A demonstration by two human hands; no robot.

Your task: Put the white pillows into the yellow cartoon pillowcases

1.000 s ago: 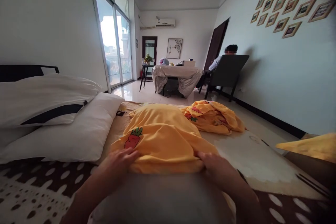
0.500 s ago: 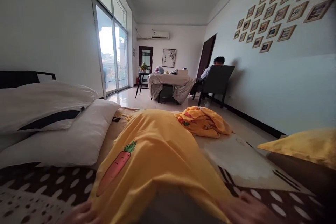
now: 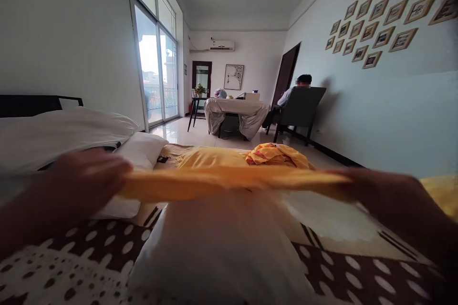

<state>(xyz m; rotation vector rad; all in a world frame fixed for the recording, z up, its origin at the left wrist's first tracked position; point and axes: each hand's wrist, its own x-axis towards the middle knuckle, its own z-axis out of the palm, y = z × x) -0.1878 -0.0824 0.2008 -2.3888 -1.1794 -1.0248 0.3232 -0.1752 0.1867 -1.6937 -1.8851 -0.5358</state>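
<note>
Head view, at 9 o'clock: left hand (image 3: 77, 178) is hovering blurred and close to the camera, its fingers closing on the left end of the yellow pillowcase (image 3: 229, 182).
Head view, at 3 o'clock: right hand (image 3: 388, 195) is reaching in from the right edge, also blurred, its fingers clamping on the right end of the same cloth.
Pillowcase: it is stretching as a taut band between the two hands, lifted clear above the bed (image 3: 86, 252), and its far part is draping back toward 12 o'clock onto the mattress.
White pillow (image 3: 222, 248): it is lying at 6 o'clock, directly under the stretched band, with its near end out of focus; whether the cloth is touching it cannot be told.
Bed cover: a brown spread with white dots is showing on either side of the pillow.
Stacked pillows (image 3: 67, 131): two white ones are resting at 10 o'clock against the dark headboard.
Crumpled yellow cloth (image 3: 277, 155): it is lying just past the band, slightly right of centre.
Far room, at 12 o'clock: a desk (image 3: 238, 107) covered with a pale sheet is standing well apart from the bed, and a person (image 3: 295, 93) is sitting in a dark chair beside it.
Right wall: small framed pictures (image 3: 384, 14) are hanging in rows at 2 o'clock.
</note>
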